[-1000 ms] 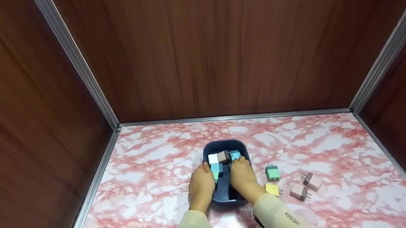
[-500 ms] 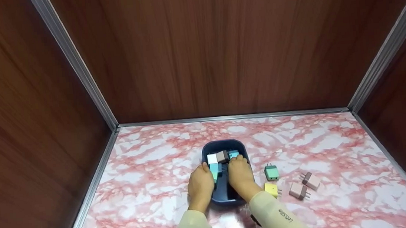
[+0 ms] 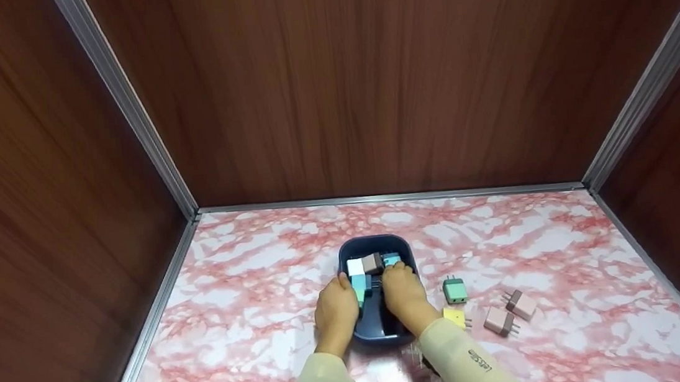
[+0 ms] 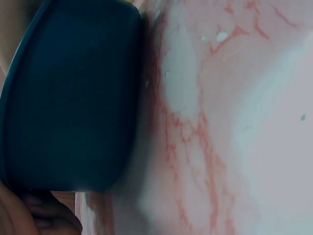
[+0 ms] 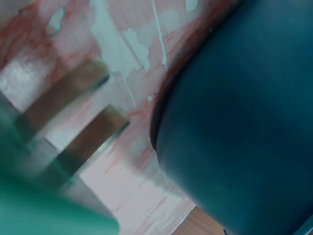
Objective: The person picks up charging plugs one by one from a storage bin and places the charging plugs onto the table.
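A dark blue bin (image 3: 376,242) stands mid-table in the head view. My left hand (image 3: 335,307) grips its left side, thumb at the rim; in the left wrist view a few curled fingers (image 4: 51,215) show beyond the bin's end. My right hand (image 3: 404,291) reaches over the right side, fingers bent down into the bin; whatever they touch is hidden. Inside lie plug chargers: a white one (image 3: 355,267), a beige-and-brown one (image 3: 372,263), blue ones (image 3: 359,283) and a green one (image 3: 360,295) partly behind the left thumb.
Right of the bin, a green charger (image 3: 455,291), a yellow charger (image 3: 454,317) and two pink-and-brown chargers (image 3: 499,320) lie on the marbled table (image 3: 250,299). The green charger's prongs (image 5: 88,139) loom large in the right wrist view. Brown panels (image 3: 367,88) enclose the table.
Both hands hold nearly the same places at the bin. Only a slight shift of the whole head view and of the right forearm shows.
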A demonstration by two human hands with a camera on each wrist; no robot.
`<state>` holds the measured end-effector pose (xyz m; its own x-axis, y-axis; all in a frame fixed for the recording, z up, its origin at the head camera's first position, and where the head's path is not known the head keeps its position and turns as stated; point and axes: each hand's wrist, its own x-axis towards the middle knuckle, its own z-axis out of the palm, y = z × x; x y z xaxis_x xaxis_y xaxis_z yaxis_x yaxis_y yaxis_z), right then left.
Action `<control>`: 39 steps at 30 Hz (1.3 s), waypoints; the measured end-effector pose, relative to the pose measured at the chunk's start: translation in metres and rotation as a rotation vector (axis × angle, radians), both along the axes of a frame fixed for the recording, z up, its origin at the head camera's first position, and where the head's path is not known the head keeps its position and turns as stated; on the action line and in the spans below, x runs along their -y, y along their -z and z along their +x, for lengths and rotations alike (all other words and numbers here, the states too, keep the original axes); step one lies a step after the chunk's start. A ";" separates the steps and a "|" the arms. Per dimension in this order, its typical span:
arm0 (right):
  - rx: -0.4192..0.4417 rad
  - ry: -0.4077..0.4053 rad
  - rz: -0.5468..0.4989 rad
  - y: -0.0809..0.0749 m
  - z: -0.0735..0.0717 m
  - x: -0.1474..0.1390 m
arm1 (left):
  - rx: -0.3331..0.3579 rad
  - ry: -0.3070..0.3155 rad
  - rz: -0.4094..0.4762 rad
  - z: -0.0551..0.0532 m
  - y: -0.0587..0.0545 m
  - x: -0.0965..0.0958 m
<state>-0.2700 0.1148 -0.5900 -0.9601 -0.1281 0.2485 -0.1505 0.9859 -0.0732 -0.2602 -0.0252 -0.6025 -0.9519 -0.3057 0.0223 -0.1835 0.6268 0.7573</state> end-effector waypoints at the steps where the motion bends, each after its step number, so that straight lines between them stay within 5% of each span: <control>1: 0.002 -0.005 0.005 0.000 0.000 0.000 | 0.001 0.000 0.000 0.000 0.000 0.000; 9: -0.027 -0.047 0.041 0.004 0.002 -0.003 | -0.008 0.006 0.000 0.000 0.000 0.000; 20: 0.033 -0.041 -0.053 0.001 0.002 -0.007 | -0.008 -0.030 -0.029 0.000 -0.001 -0.004; 30: -0.176 -0.077 0.063 -0.003 0.006 -0.003 | -0.003 -0.040 -0.052 -0.001 -0.001 -0.002; 39: -0.185 -0.102 0.032 -0.010 0.010 -0.006 | -0.002 -0.038 -0.055 -0.001 0.000 -0.001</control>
<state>-0.2601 0.1212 -0.5801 -0.8801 -0.2330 0.4136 -0.2577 0.9662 -0.0040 -0.2617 -0.0244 -0.6023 -0.9397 -0.3394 0.0417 -0.2064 0.6600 0.7224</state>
